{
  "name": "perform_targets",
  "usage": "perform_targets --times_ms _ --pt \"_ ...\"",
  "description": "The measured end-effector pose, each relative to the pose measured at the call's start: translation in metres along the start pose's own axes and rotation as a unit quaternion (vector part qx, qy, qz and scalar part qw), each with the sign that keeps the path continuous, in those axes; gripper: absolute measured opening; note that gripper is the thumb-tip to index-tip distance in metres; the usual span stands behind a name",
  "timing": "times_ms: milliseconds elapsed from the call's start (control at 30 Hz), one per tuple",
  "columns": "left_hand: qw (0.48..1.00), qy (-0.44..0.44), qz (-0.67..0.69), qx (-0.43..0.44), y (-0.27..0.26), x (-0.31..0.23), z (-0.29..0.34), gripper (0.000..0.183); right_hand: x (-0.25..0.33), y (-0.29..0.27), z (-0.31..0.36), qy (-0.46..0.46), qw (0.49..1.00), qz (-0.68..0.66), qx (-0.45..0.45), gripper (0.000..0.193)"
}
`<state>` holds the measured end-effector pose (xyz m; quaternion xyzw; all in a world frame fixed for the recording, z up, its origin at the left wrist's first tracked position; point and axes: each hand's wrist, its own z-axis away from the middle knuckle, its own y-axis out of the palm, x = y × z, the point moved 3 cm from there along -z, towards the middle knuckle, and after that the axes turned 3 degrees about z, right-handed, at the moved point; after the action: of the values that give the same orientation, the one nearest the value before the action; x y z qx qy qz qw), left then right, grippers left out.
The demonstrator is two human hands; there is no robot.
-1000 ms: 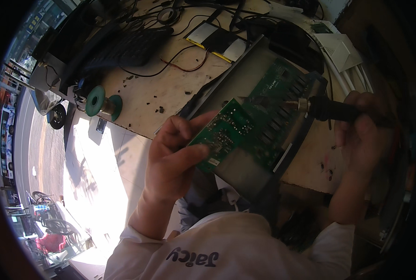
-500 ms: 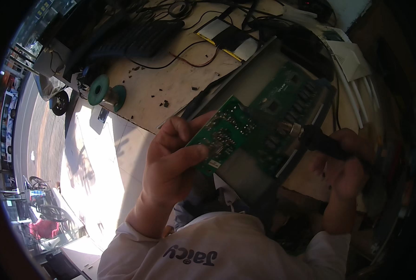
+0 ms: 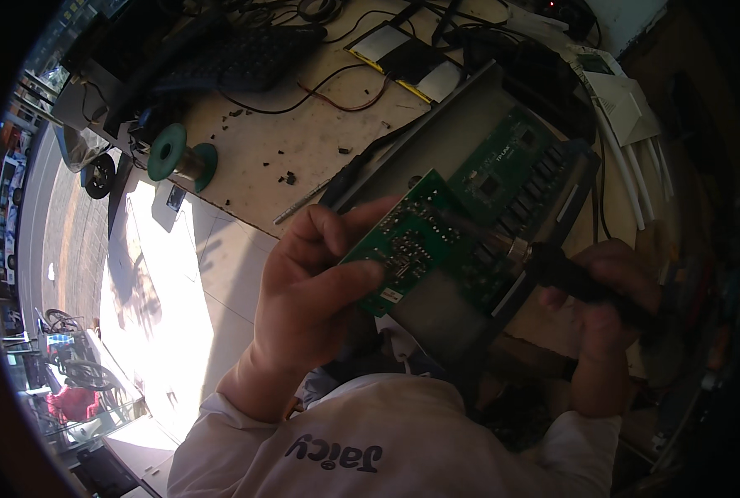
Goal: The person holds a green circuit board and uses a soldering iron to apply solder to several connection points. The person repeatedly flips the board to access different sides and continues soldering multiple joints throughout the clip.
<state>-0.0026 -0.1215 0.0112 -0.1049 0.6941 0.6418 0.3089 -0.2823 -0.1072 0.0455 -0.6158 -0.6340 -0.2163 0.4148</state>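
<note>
Circuit board (image 3: 415, 241), centre | left hand (image 3: 303, 278) pinching edge, apparently leaving soldered face clear | right hand (image 3: 606, 286) gripping soldering iron (image 3: 561, 272), centre right, likely for steady aim

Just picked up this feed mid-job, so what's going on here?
A person's left hand holds a small green circuit board, tilted over an open grey case that holds a larger green board. The right hand holds a black-handled soldering iron with a metal collar, pointed toward the small board; whether the tip touches is too blurred to tell. A green-flanged spool sits by the pale table's edge.
</note>
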Motion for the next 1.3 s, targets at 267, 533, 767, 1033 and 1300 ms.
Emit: perform_targets --times_ms 267,533,767,1033,1300 --pt "1.0 0.006 -0.003 0.01 0.003 0.001 -0.002 0.027 0.001 0.002 -0.001 0.0 1.0 0.001 0.003 0.034" --pt "1.0 0.001 -0.014 -0.002 0.002 0.001 -0.001 0.028 0.002 0.001 0.002 -0.01 0.997 0.073 -0.004 0.037" --pt "1.0 0.003 -0.017 0.002 0.003 0.0 -0.001 0.028 0.006 -0.004 0.0 -0.036 0.992 0.116 0.044 0.029" --pt "1.0 0.005 -0.009 0.003 0.001 0.0 -0.001 0.029 0.014 -0.004 0.0 -0.035 0.99 0.119 0.065 0.026" --pt "1.0 0.009 -0.017 -0.002 0.002 0.0 -0.001 0.029 0.012 -0.002 0.001 -0.05 0.994 0.074 0.067 0.029"
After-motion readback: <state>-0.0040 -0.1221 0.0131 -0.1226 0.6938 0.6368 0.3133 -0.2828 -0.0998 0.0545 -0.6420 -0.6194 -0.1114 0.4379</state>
